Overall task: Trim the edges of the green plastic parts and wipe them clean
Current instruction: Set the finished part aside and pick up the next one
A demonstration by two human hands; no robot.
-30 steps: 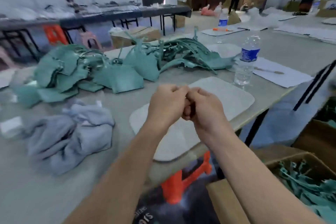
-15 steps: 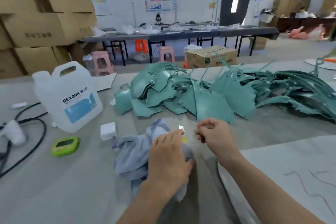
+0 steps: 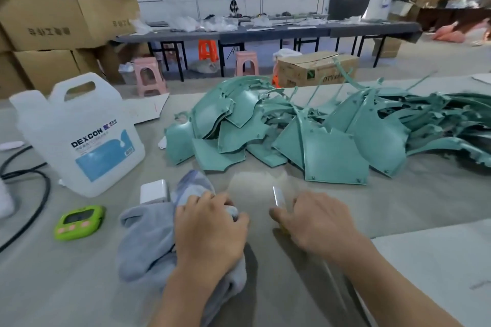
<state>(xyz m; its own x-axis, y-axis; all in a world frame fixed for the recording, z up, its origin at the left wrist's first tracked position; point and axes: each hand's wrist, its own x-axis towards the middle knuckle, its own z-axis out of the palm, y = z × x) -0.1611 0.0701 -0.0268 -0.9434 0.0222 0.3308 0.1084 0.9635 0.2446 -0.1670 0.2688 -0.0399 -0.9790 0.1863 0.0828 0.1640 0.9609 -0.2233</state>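
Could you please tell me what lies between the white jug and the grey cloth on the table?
A small white block lies there, right beside the grey cloth and apart from the white jug, as the head view shows.

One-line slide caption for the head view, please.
Left hand grips a grey cloth, right hand holds a small knife, before a pile of green plastic parts.

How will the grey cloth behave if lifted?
Probably floppy: the grey cloth lies crumpled in soft folds under the left hand. Likely light, draping rather than keeping shape. Its fuzzy surface should grip well, not slip.
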